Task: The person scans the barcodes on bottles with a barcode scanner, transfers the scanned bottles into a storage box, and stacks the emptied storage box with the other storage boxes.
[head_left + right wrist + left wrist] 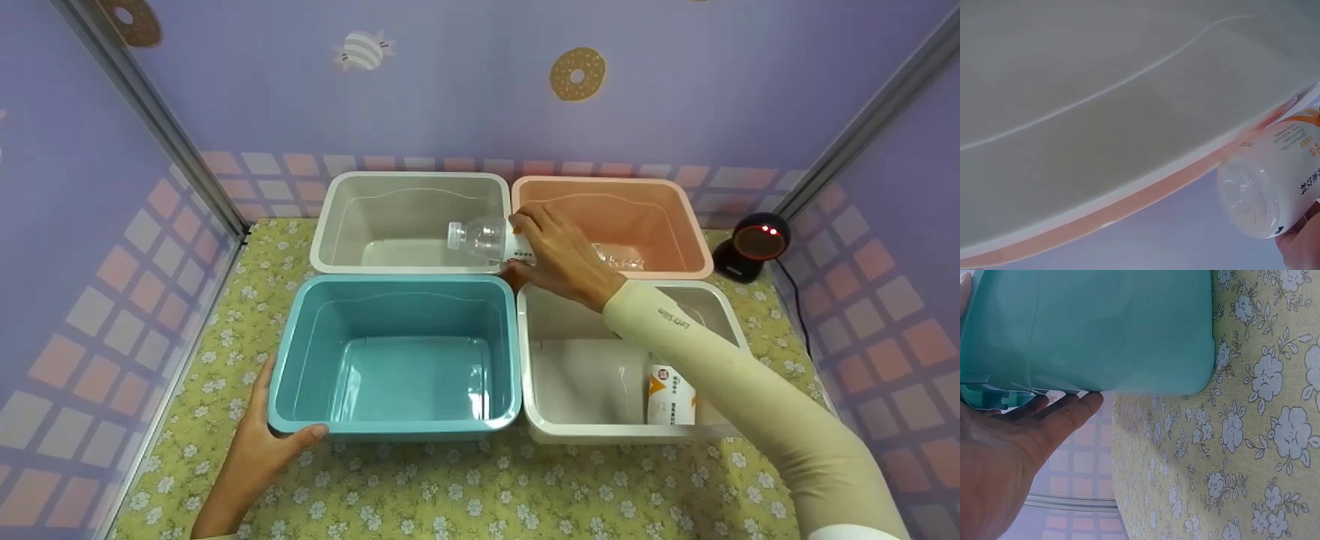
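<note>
At lower left of the head view, the left hand (259, 442) rests at the corner of the teal bin (397, 428), thumb and fingers spread; a hard push there could slide the bin along the flowered surface (397, 495). At lower right, the sleeve (720, 360) crosses the pale bin (630, 430), partly hiding a labelled item (671, 397), so a low elbow might knock the rim. Farther off, near the centre, the right hand's (562, 255) grip pinches the clear bottle (484, 238) by its label, tilted sideways above the grey bin's (412, 177) right edge; smooth plastic could slip, or clip that rim and drop askew.
</note>
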Demonstrator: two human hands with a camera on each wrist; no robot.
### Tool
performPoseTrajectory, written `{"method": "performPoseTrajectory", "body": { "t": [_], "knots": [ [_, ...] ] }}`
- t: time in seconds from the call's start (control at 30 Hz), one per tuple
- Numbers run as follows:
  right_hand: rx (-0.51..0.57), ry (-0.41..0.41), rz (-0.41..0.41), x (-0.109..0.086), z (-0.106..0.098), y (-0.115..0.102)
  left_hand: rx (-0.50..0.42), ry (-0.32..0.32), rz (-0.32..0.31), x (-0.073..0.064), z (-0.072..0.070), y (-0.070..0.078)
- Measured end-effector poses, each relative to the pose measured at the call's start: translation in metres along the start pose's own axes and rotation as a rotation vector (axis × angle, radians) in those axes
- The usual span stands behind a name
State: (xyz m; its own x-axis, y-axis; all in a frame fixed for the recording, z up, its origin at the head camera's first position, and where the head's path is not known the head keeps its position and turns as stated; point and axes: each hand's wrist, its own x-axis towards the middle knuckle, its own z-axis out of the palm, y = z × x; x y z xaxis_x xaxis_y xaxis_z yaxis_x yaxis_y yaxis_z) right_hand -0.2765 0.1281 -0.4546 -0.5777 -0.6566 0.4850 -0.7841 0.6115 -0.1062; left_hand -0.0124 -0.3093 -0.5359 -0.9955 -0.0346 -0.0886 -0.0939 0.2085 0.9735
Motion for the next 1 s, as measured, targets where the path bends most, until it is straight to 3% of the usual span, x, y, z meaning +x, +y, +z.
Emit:
{"method": "performPoseTrajectory", "body": {
  "t": [0.5,1.0],
  "knots": [
    [-0.015,-0.04,0.006,0.015,0.009,-0.004,0.025,0.006,-0.008,0.0,-0.001,-0.001],
    [-0.078,-0.056,-0.053,0.03,0.019,-0.011,0.045,0.006,-0.021,0.001,-0.001,0.0]
  ]
}}
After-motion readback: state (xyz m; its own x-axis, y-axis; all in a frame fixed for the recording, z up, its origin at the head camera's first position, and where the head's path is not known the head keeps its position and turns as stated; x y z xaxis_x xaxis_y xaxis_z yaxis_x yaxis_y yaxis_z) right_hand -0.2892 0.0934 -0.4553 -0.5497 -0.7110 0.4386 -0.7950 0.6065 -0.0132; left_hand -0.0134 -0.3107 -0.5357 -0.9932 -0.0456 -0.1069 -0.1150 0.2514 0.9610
